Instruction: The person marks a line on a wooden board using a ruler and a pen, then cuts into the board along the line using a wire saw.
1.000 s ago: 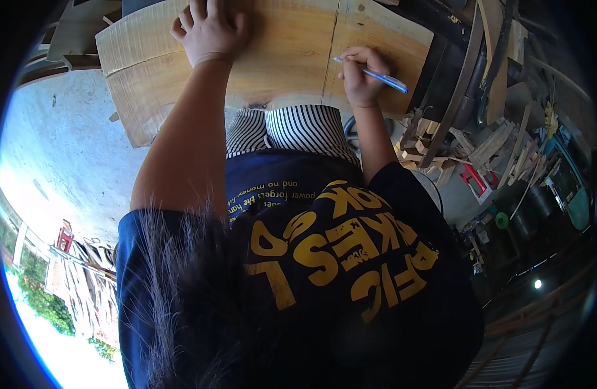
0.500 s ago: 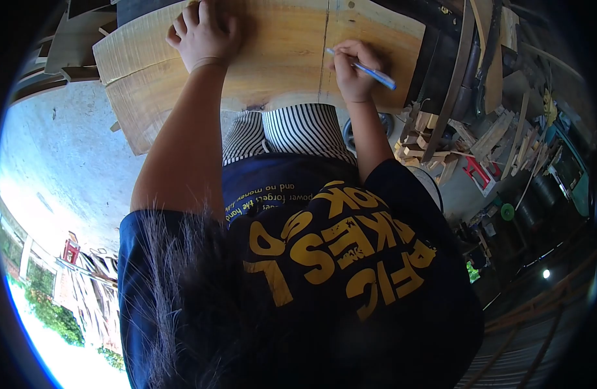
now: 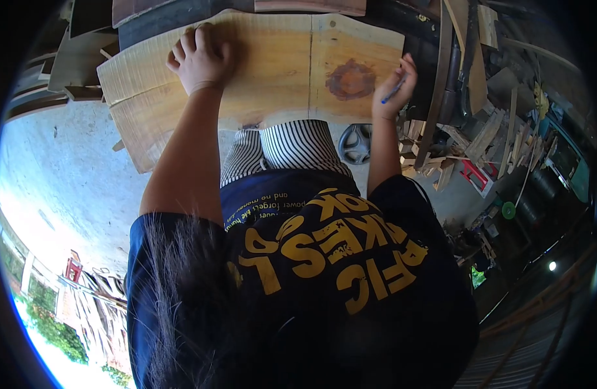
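Note:
A wide wooden board (image 3: 272,71) lies across the top of the view, above my striped lap. A dark line crosses it from front to back, and a brown knot shows to the right of that line. My left hand (image 3: 201,59) rests on the board's left half with its fingers spread. At the board's right end is my right hand (image 3: 396,87), its fingers closed round a blue pen (image 3: 393,91). The pen's lower end points down and left, towards my wrist.
Scrap wood (image 3: 486,139) is heaped at the right, beside a red object (image 3: 475,174). A wheel-like round part (image 3: 355,144) shows below the board. Long dark strips stand right of the board, and more boards (image 3: 81,61) lie at the upper left.
My right hand has moved right with the pen, from beside the dark line to the board's right end, uncovering the brown knot. The pen has turned. My left hand stays on the board.

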{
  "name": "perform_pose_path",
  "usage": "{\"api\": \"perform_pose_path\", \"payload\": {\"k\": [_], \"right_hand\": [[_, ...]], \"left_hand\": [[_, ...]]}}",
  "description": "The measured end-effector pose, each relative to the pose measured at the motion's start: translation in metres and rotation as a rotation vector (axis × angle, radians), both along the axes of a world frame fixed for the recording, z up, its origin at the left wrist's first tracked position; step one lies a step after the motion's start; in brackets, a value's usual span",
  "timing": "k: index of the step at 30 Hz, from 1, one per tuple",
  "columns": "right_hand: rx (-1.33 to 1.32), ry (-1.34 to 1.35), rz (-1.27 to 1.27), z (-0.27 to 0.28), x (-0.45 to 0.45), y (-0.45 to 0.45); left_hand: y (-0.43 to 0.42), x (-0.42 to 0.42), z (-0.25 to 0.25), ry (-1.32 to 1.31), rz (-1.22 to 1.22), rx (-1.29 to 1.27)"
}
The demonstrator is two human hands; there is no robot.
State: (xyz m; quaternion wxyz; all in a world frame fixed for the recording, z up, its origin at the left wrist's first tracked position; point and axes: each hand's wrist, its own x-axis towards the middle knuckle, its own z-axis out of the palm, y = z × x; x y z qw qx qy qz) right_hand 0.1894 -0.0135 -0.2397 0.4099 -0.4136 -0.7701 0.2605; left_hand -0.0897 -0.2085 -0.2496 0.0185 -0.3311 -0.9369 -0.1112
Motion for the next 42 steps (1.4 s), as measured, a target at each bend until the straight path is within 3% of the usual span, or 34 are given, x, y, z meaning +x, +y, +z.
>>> {"api": "perform_pose_path", "payload": {"k": [2,4,10,17,28,42], "right_hand": [[-0.048,-0.005,-0.042,-0.002,0.023,0.015],[0.126,-0.306,-0.041,-0.003,0.034,0.025],[0.174,-0.298,-0.122,-0.013,0.035,0.026],[0.187,-0.538,-0.081,-0.005,0.035,0.022],[0.013,-0.626,-0.202,-0.003,0.032,0.02],[-0.066,-0.696,-0.154,-0.002,0.033,0.02]], "left_hand": [[0.0,0.0,0.0,0.017,-0.001,-0.008],[-0.001,-0.001,0.001,0.008,0.01,0.006],[-0.001,0.0,0.0,0.014,0.011,-0.034],[-0.001,0.0,0.002,-0.029,0.033,-0.105],[-0.002,0.002,0.003,0.079,-0.043,0.043],[-0.004,0.002,0.002,0.055,-0.006,-0.035]]}}
